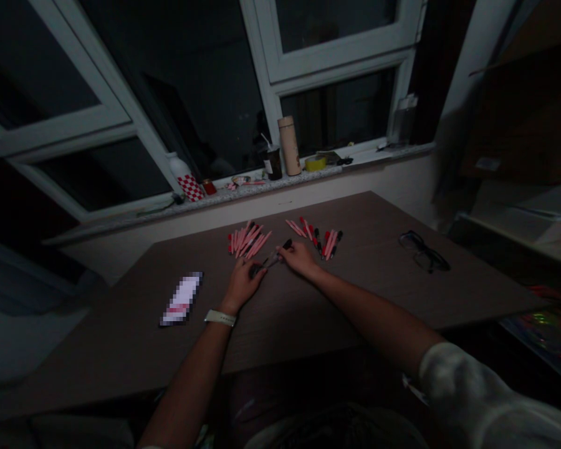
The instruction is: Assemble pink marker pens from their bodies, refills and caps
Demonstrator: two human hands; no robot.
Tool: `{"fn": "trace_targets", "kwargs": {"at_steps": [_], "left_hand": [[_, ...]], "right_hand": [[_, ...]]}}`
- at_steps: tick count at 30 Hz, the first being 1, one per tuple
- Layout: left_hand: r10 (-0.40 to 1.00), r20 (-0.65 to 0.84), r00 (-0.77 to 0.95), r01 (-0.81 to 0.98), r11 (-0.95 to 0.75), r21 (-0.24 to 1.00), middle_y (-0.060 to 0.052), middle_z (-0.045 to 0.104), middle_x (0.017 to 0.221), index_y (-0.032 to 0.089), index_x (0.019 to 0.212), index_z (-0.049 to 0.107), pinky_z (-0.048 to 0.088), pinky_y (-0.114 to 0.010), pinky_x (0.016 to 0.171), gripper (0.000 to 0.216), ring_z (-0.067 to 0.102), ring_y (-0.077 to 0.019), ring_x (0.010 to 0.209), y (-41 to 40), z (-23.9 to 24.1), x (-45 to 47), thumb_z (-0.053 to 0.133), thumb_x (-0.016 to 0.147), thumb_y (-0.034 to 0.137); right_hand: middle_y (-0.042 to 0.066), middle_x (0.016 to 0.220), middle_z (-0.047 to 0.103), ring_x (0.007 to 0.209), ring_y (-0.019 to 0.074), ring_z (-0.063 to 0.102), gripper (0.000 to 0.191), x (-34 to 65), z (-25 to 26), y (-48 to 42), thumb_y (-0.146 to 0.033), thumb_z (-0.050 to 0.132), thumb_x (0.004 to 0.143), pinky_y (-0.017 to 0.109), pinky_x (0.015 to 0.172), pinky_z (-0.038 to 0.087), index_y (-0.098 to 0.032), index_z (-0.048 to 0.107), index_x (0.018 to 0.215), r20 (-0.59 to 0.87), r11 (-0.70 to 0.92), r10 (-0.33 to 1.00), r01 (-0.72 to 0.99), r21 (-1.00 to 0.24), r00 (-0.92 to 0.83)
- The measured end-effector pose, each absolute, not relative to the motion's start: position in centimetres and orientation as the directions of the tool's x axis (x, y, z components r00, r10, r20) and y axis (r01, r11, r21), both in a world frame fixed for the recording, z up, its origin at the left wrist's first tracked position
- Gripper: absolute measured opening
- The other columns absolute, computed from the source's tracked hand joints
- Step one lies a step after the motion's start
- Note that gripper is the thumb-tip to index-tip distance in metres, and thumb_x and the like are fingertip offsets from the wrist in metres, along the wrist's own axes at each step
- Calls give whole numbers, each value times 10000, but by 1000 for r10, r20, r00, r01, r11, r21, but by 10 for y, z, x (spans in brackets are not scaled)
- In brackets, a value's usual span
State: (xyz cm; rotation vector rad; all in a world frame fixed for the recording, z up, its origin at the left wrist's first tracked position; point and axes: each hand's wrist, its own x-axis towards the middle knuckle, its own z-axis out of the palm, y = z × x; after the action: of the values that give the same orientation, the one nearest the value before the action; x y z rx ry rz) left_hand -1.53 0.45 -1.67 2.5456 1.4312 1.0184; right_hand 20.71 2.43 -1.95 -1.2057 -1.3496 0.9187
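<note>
Near the table's middle, my left hand (242,285) is closed, thumb and fingers pinching a dark, slim pen part. Opposite it, my right hand (300,258) pinches a pen (273,257), whose black end sticks up past the fingers. The two held parts meet or nearly meet between the hands; I cannot tell whether they are joined. Just beyond my left hand lies a pile of pink pens (247,239), with a few dark and red bits among them. Behind my right hand lie more pink, red and black pens (330,243) in loose groups.
A lit phone (183,299) lies on the table (299,337) at left, black-framed glasses (424,251) at right. The windowsill bears a tan flask (289,146), a dark cup (272,163), yellow tape (315,163) and a red-checked white bottle (184,178).
</note>
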Motion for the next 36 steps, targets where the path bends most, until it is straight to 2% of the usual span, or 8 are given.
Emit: {"fn": "trace_targets", "kwargs": {"at_steps": [4,10,12,16,21,25,36], "left_hand": [[754,544,369,715,-604,352,-100,614,1079,209,997,692,486,-447,1031,234,606,-272,1090,-1,-10,-10,674,910,424],[732,566,379,682,-634,363,-94,620,1090,214,968,655,458,-444,1059,202,580,-270,1146,-3,-7,-6,630,943,413],[730,566,382,674,-639,370,-96,611,1090,208,970,656,477,-432,1022,215,592,-262,1100,-3,-7,-6,626,945,420],[739,557,379,667,-635,389,-85,594,1029,206,953,667,504,-400,940,221,599,-236,993,-4,-7,-5,594,966,415],[737,550,394,657,-644,393,-80,595,1019,211,947,659,492,-386,958,243,588,-232,1024,-2,-7,-5,551,989,424],[719,556,416,631,-669,393,-70,604,969,212,925,657,480,-386,968,263,585,-225,1007,-2,-6,-5,505,1014,406],[743,524,417,627,-652,426,-54,607,847,197,806,606,461,-331,804,369,574,-203,845,-7,-1,-2,418,1040,411]], "right_hand": [[28,733,733,627,123,621,190,200,-18,22,-281,691,887,204,607,439,-158,691,743,166,166,986,5,-986,-32],[37,709,731,514,76,514,244,198,-7,8,-337,715,880,185,503,378,-129,705,753,62,48,991,-117,-992,-118],[30,690,718,497,68,491,261,198,-3,4,-351,719,879,179,479,358,-130,704,741,41,24,992,-139,-990,-123],[8,629,676,467,60,462,301,198,0,0,-381,724,874,181,458,331,-136,696,701,35,17,992,-151,-988,-119],[-8,560,631,450,64,449,339,199,3,-2,-415,712,882,179,440,312,-136,691,690,41,25,989,-116,-993,-139],[-3,594,657,461,62,457,348,199,4,-4,-436,720,877,179,441,314,-139,696,697,38,23,989,-104,-994,-142],[-1,609,657,455,60,465,358,198,-7,5,-443,708,893,188,433,318,-134,704,712,57,42,987,-104,-994,-147]]}}
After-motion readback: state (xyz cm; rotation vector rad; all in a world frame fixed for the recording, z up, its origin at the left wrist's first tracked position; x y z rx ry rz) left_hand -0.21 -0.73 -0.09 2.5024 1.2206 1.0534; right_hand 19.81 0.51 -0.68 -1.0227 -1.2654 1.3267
